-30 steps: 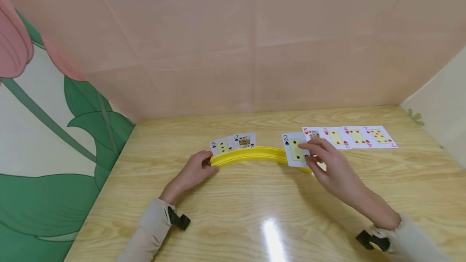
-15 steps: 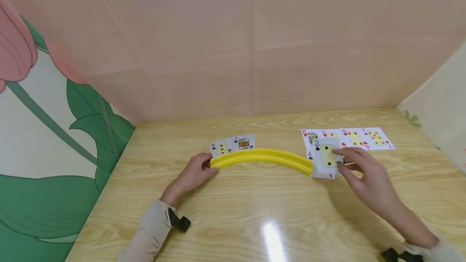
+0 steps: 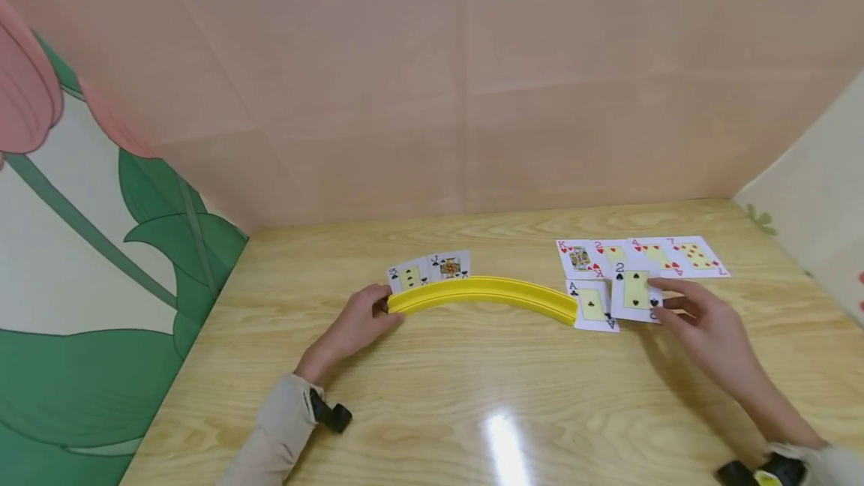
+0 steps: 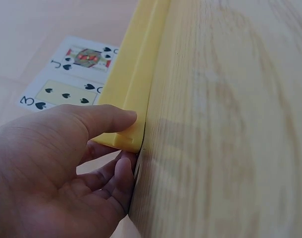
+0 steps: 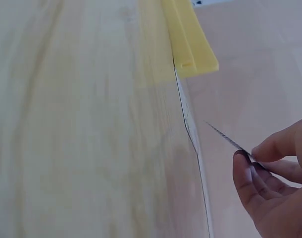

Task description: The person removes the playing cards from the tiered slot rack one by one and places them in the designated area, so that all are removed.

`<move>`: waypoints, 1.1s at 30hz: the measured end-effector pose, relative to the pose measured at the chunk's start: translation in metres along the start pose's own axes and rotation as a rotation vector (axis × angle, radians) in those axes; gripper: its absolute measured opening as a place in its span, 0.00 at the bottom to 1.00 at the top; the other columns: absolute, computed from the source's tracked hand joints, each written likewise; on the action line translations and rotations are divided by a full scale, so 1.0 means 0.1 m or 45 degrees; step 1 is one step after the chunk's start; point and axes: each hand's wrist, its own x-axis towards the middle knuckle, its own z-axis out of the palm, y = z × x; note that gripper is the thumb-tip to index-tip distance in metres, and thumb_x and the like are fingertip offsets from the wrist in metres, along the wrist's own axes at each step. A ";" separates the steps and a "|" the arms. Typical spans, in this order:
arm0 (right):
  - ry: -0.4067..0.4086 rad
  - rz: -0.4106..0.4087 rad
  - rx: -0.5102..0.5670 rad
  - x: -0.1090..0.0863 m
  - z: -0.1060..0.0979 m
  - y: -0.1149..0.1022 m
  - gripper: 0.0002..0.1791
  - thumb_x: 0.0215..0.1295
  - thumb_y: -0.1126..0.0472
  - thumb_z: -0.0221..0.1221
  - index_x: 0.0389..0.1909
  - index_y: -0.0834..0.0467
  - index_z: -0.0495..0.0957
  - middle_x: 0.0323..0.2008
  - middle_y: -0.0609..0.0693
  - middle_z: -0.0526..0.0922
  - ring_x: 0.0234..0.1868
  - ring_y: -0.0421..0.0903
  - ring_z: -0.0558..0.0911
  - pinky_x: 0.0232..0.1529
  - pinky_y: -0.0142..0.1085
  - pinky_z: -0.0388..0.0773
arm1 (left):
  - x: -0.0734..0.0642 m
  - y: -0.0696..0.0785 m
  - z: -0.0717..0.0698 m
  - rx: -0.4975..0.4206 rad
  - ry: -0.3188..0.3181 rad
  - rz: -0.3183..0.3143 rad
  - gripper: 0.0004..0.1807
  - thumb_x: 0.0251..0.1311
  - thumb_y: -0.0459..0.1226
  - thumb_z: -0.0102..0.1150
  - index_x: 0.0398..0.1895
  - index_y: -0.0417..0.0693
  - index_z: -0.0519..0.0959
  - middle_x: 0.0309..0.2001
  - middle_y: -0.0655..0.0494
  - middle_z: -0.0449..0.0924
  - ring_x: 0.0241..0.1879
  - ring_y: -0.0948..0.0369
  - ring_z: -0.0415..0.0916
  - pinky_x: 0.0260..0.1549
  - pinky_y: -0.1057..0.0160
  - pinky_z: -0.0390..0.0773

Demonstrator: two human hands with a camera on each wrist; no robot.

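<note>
Head view: spade two [image 3: 634, 292] partly hides red cards [image 3: 646, 250], ace [image 3: 591, 307] beside.

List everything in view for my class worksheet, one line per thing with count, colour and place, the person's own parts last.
Card rack: 1, yellow, middle of the table
Three of spades, jack of spades: 2, white, rack's left part
Ace of clubs: 1, white, rack's right end
King, two, four, seven: 4, white with red marks, row at right rear
Two of spades: 1, white, in right hand
Table: 1, light wood, below everything
Walls: 3; back pinkish, left flower-patterned, right pale
Wrist cameras: 2, black, one per wrist
Sleeves: 2, beige, bottom edge
Left hand: 1, gripping rack's left end
Right hand: 1, pinching the two of spades
</note>
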 end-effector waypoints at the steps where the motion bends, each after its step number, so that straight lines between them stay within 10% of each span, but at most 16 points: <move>1: -0.008 0.006 -0.006 0.00 -0.02 0.03 0.21 0.63 0.74 0.62 0.58 0.66 0.77 0.52 0.44 0.80 0.40 0.21 0.77 0.38 0.18 0.75 | 0.00 0.00 0.00 0.001 0.001 0.003 0.24 0.63 0.37 0.66 0.62 0.45 0.76 0.48 0.57 0.78 0.41 0.59 0.72 0.41 0.60 0.74; 6: -0.129 0.083 0.048 0.02 -0.11 0.18 0.19 0.67 0.71 0.59 0.59 0.68 0.76 0.46 0.25 0.76 0.38 0.24 0.79 0.31 0.23 0.76 | 0.01 0.00 -0.01 0.002 0.001 0.001 0.24 0.63 0.37 0.66 0.62 0.45 0.76 0.48 0.57 0.78 0.41 0.60 0.72 0.41 0.60 0.74; 12: -0.301 0.276 0.185 0.05 -0.16 0.35 0.22 0.71 0.63 0.60 0.59 0.73 0.73 0.43 0.29 0.81 0.36 0.32 0.82 0.33 0.28 0.79 | 0.01 0.01 -0.01 0.014 -0.003 0.001 0.24 0.63 0.37 0.66 0.62 0.44 0.76 0.48 0.56 0.78 0.41 0.60 0.72 0.40 0.61 0.73; 22: -0.310 -0.138 -0.139 0.04 -0.10 0.38 0.22 0.61 0.72 0.64 0.57 0.70 0.77 0.59 0.74 0.72 0.54 0.15 0.60 0.44 0.12 0.63 | 0.02 0.01 -0.01 0.001 -0.001 0.033 0.24 0.64 0.36 0.65 0.63 0.43 0.75 0.49 0.53 0.78 0.41 0.59 0.72 0.39 0.61 0.74; 33: -0.231 -0.143 -0.349 0.00 -0.03 0.36 0.23 0.59 0.69 0.68 0.54 0.72 0.78 0.46 0.71 0.73 0.36 0.50 0.70 0.31 0.27 0.65 | 0.00 0.01 0.00 0.008 0.002 0.028 0.23 0.63 0.36 0.66 0.61 0.43 0.76 0.47 0.54 0.78 0.40 0.59 0.72 0.39 0.62 0.73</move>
